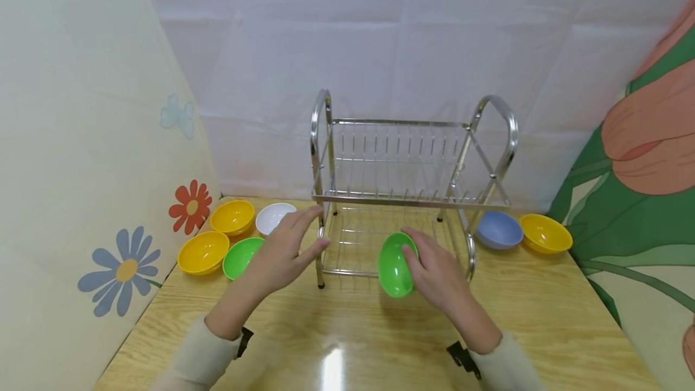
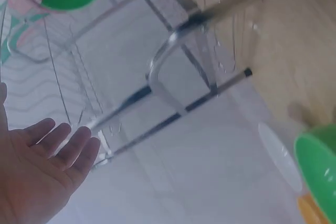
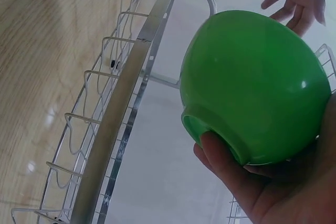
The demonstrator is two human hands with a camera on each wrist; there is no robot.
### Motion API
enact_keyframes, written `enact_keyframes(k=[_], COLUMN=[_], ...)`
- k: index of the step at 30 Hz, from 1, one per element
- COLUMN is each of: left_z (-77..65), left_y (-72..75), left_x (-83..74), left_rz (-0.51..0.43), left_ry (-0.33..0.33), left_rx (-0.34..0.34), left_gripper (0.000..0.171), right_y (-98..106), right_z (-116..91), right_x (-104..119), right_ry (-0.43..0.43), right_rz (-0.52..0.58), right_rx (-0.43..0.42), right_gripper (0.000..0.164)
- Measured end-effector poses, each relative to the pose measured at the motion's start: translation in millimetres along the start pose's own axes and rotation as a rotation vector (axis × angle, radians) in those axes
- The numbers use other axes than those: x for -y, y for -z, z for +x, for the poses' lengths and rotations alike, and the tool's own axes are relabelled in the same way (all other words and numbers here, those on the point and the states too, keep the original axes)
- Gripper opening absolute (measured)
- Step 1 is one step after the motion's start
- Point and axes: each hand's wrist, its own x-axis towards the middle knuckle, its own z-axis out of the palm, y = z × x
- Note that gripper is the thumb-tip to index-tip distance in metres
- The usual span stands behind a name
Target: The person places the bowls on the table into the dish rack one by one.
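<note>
A green bowl (image 1: 395, 265) is tilted on its side in front of the rack, and my right hand (image 1: 440, 270) grips it by the rim with the thumb inside. From the right wrist view the bowl's outside and foot ring (image 3: 220, 135) face the camera, fingers against the foot. My left hand (image 1: 282, 252) hovers left of the rack with nothing in it, fingers extended; its palm (image 2: 42, 171) shows in the left wrist view. The two-tier metal dish rack (image 1: 404, 203) stands between and behind the hands, with no dishes visible on it.
Left of the rack sit two yellow bowls (image 1: 203, 253), a white bowl (image 1: 274, 216) and another green bowl (image 1: 241, 257), partly behind my left hand. To its right are a blue bowl (image 1: 499, 230) and a yellow bowl (image 1: 545, 234). All stand on the wooden table (image 1: 543, 318).
</note>
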Motion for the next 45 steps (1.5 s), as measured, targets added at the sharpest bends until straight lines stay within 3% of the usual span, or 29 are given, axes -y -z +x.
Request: enact_keyframes(k=[11,17,20,28,36,45], left_z=[22.1,41.7,49.4,76.1,106.1,127.9], left_y=[53.9,71.8,79.5,92.7,94.4,93.7], left_x=[7.8,10.9,10.8,-4.7,-17.3,-20.7], left_rz=[0.018,0.000,0.007,0.050,0.089,0.123], left_ry=[0.041,-0.045,-0.077,-0.159,-0.238,-0.172], left_rx=[-0.114,-0.255,-0.289,-0.295,-0.295,-0.227], left_gripper=[0.068,0.065,0.066,0.068,0.069,0.067], right_y=[-9,-17,-20,-30,-39,-50], right_z=[15,24,28,38,50,64], right_x=[-1,-3,-2,1,6,12], right_ry=[-0.042,-0.049,-0.066,-0.133,-0.151,-0.151], right_rz=[0.012,0.039,0.035,0.049,0.047,-0.049], right_rx=[0.054,0.082,0.091,0.143,0.156,0.174], right_gripper=[0.046,0.044,0.044,0.046,0.049,0.051])
